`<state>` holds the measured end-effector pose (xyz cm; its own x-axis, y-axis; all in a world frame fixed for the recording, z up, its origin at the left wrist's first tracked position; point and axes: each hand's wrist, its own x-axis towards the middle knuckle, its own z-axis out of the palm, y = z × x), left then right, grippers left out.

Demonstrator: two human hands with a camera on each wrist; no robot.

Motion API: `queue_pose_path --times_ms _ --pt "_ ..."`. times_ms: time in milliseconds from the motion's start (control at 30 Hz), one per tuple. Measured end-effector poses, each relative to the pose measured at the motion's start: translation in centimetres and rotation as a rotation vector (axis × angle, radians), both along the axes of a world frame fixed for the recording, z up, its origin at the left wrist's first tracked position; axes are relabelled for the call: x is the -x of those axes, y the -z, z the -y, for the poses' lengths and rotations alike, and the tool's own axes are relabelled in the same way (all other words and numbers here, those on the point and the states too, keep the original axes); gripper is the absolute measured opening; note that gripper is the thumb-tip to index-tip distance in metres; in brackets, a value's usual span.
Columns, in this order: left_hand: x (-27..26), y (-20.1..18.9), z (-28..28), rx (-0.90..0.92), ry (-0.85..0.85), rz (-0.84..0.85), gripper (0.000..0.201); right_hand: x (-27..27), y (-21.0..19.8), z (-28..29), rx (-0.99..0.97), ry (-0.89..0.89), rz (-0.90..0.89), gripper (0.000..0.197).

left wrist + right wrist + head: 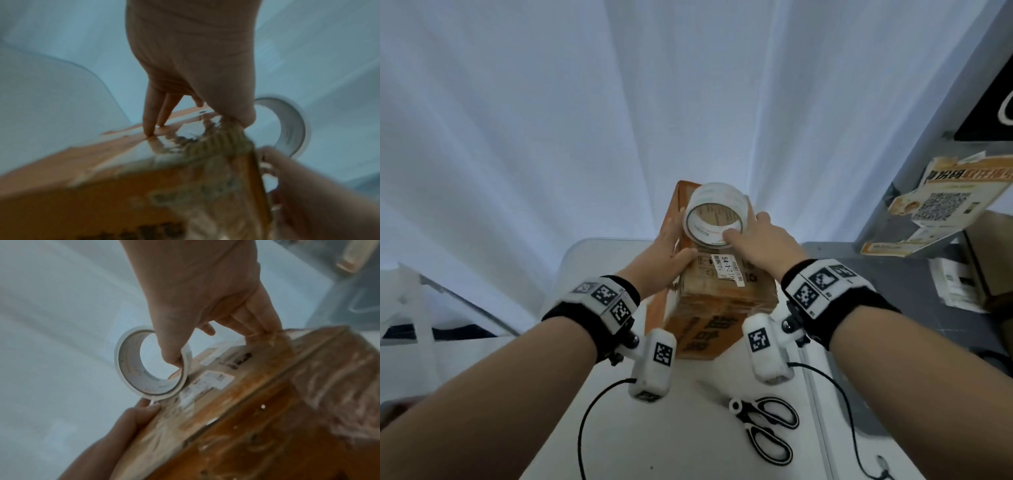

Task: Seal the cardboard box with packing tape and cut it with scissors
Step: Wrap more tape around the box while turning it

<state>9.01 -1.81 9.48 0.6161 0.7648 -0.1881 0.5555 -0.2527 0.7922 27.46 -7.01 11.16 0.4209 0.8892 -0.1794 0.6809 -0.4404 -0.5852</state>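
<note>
Brown cardboard box (717,291) (glossy old tape, white labels) stands on white table (688,438). Right hand (763,240) pinches round tape roll (717,214) on box top; left hand (669,251) lies flat w/ straight fingers along box's left edge. Scissors (765,428) near front edge.

Both arms reach forward. The left hand (667,249) lies with straight fingers spread flat. The right hand (763,240) has its thumb and fingers curled in a pinch.

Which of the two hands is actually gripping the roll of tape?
The right hand: it grips the tape roll, thumb through the core. The left hand only steadies the cardboard box with straight fingers.
</note>
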Motion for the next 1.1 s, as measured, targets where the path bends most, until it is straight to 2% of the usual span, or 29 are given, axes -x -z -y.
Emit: queue_pose_path --times_ms 67,167,200,267,333,433,567,700,800,900,1000,1100 --pt "0.1 0.0 -0.3 -0.051 0.043 0.011 0.071 0.9 -0.9 -0.4 -0.178 -0.06 0.022 0.07" --pt "0.6 -0.4 -0.9 -0.261 0.038 -0.205 0.065 2.2 -2.7 -1.0 -0.417 -0.268 -0.038 0.076" --pt "1.0 -0.3 -1.4 -0.353 0.043 -0.297 0.064 2.5 -3.3 -1.3 -0.431 -0.344 -0.035 0.073" --pt "1.9 -0.4 -1.9 -0.422 0.06 -0.44 0.062 3.1 -3.7 -2.4 -0.368 -0.413 -0.03 0.067" --pt "2.6 -0.2 -2.2 -0.408 0.072 -0.49 0.061 4.1 -4.0 -3.3 -0.278 -0.373 -0.075 0.061" --pt "3.5 0.3 -2.4 -0.392 0.062 -0.511 0.062 5.8 -4.0 -4.4 -0.242 -0.275 -0.136 0.051" --pt "4.2 1.3 -2.6 -0.32 0.075 -0.607 0.062 6.4 -3.5 -5.8 -0.186 -0.226 0.0 0.04" --pt "3.8 1.3 -2.6 -0.263 0.079 -0.596 0.06 4.3 -4.3 -6.2 -0.117 -0.22 0.103 0.033" --pt "3.5 1.0 -2.5 -0.266 0.1 -0.623 0.06 2.6 -4.7 -5.6 -0.053 -0.245 0.271 0.026" --pt "3.0 0.3 -2.4 -0.338 0.131 -0.695 0.06 1.9 -4.4 -5.1 -0.052 -0.245 0.346 0.03" --pt "1.7 -0.5 -2.2 -0.5 0.198 -0.749 0.059 1.8 -4.2 -4.8 -0.151 -0.259 0.308 0.04" --pt "0.3 -0.2 -1.5 -0.501 0.25 -0.701 0.063 1.5 -4.4 -4.5 -0.244 -0.217 0.125 0.026"
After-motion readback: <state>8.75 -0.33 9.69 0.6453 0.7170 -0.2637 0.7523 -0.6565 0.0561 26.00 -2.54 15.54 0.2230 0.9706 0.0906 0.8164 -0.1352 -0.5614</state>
